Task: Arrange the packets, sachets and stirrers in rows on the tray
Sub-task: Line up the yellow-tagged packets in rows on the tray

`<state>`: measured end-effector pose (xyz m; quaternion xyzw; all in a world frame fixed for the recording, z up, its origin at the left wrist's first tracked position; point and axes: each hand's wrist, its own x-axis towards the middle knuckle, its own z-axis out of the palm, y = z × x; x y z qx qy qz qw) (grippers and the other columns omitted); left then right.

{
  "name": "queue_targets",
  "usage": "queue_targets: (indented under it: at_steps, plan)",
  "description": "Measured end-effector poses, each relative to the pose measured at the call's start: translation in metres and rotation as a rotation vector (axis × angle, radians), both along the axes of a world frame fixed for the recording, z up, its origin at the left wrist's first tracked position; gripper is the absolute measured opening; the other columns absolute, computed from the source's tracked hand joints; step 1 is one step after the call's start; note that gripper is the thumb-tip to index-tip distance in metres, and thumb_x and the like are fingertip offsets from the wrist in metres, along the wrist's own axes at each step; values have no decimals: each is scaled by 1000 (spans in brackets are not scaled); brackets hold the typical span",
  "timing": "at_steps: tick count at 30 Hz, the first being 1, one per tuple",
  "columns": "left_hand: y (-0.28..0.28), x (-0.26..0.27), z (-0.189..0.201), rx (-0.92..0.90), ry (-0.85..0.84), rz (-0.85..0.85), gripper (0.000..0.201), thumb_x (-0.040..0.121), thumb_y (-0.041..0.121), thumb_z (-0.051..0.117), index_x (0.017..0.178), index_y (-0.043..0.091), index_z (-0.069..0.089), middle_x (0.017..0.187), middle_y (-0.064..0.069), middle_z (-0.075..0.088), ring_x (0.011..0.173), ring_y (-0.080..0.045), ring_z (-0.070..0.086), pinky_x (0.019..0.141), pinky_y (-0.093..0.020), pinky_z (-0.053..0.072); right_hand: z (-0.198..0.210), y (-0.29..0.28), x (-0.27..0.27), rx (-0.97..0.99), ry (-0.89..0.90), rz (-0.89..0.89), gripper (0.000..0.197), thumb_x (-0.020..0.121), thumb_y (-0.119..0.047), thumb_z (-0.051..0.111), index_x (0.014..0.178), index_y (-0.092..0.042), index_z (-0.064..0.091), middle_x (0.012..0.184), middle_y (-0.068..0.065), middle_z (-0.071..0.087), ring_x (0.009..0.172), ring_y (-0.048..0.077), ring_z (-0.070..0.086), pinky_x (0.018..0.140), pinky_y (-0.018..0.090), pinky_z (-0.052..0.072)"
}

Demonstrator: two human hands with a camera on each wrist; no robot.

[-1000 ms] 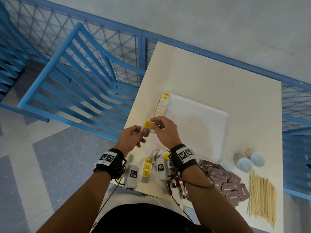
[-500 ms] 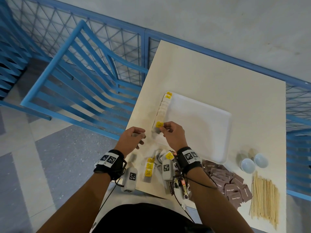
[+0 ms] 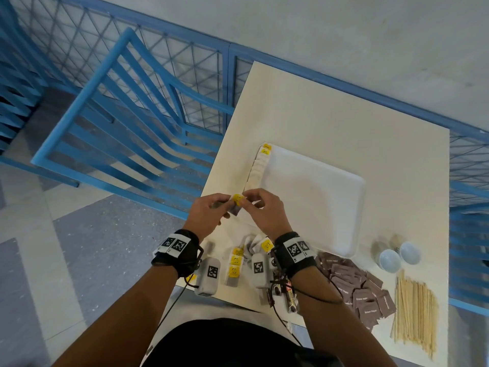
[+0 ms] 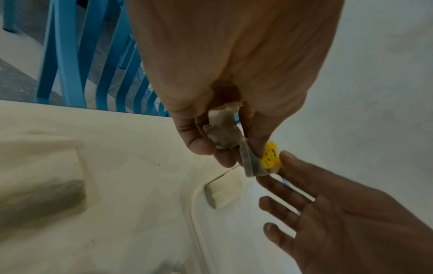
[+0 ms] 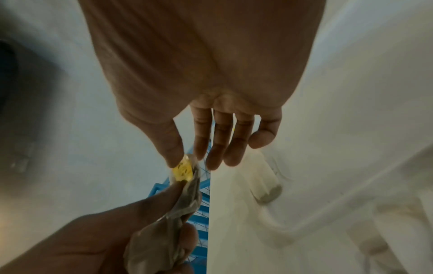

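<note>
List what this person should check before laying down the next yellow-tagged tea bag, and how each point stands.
1. Left hand holds spare tea bags: ok.
2. Right hand pinches the yellow tag: ok.
3. One bag separated from the bunch: cannot tell.
4. Row of bags along the tray left edge has room at its near end: ok.
5. Tray centre free: ok.
6. String untangled: cannot tell.

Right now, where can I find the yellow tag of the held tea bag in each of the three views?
Head: yellow tag left of centre, between left hand and right hand.
Left wrist: right of centre, under the left thumb.
Right wrist: left of centre, at the right thumb tip.
Shared landmark: white tray.
</note>
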<state>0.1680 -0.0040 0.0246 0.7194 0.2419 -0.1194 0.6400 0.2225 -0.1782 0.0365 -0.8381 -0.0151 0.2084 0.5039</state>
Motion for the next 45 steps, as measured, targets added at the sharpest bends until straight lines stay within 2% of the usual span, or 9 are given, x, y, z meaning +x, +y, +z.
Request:
queue_targets:
  at_steps: [6, 13, 19, 24, 30, 38, 40, 42, 45]
  plan:
    - [-1, -3, 0, 32, 11, -57, 9, 96, 22, 72, 100, 18, 78, 82, -5, 78, 68, -9, 65, 57, -25, 48, 11, 12, 12, -55, -153, 174, 12, 85, -25, 79, 96, -21, 75, 90, -12, 70, 79, 1, 62, 69, 13, 47]
    - [0, -6, 0, 54, -5, -43, 15, 93, 15, 74, 108, 19, 75, 88, -4, 77, 69, -12, 69, 58, -30, 53, 6, 11, 21, -95, -110, 120, 5, 87, -19, 75, 88, -15, 78, 83, -10, 74, 74, 0, 64, 70, 7, 46]
    - [-1, -7, 0, 6, 4, -1, 4, 94, 15, 73, 97, 12, 74, 81, -10, 77, 73, -19, 70, 62, -35, 54, 5, 4, 22, 13, 124, 123, 15, 92, -24, 71, 92, -11, 78, 73, -2, 72, 60, 7, 63, 67, 23, 52]
    - [-5, -6, 3, -85, 17, 62, 7, 95, 11, 72, 99, 6, 72, 81, -16, 76, 73, -23, 69, 66, -37, 56, 7, -2, 19, 71, 200, 119, 27, 98, -33, 64, 93, -10, 78, 76, 5, 73, 65, 7, 64, 65, 20, 46]
    - [-10, -4, 4, -177, 52, 138, 14, 96, 13, 72, 102, 0, 71, 82, -17, 75, 70, -22, 68, 64, -34, 56, -1, -10, 7, 168, 178, 104, 19, 87, -15, 79, 104, -8, 77, 86, 1, 74, 67, 2, 62, 62, 12, 46]
    - [-10, -10, -2, -133, 123, 109, 9, 99, 15, 67, 105, 10, 70, 94, -11, 77, 73, -20, 68, 63, -34, 55, -32, -15, 0, -32, 177, -162, 13, 80, -25, 83, 92, -19, 80, 80, -2, 77, 71, 9, 67, 68, 25, 53]
    - [-6, -14, -4, -116, 152, 98, 8, 100, 15, 65, 104, 9, 69, 97, -14, 77, 74, -22, 67, 63, -35, 54, -40, -14, 1, -160, 135, -200, 14, 79, -27, 83, 91, -21, 80, 79, -7, 75, 77, 9, 69, 73, 19, 53]
    - [-2, -17, -5, -105, 177, 86, 9, 101, 14, 64, 104, 7, 69, 98, -15, 76, 74, -22, 67, 64, -35, 53, -42, -12, 1, -204, 110, -223, 12, 79, -24, 83, 90, -19, 79, 75, -9, 71, 71, 4, 65, 64, 5, 45]
    - [3, -19, -6, -100, 188, 80, 8, 101, 12, 63, 104, 7, 68, 98, -16, 76, 74, -23, 67, 62, -34, 53, -43, -5, 2, -208, 96, -247, 13, 79, -23, 84, 87, -17, 77, 70, -11, 66, 65, -4, 58, 57, 0, 38]
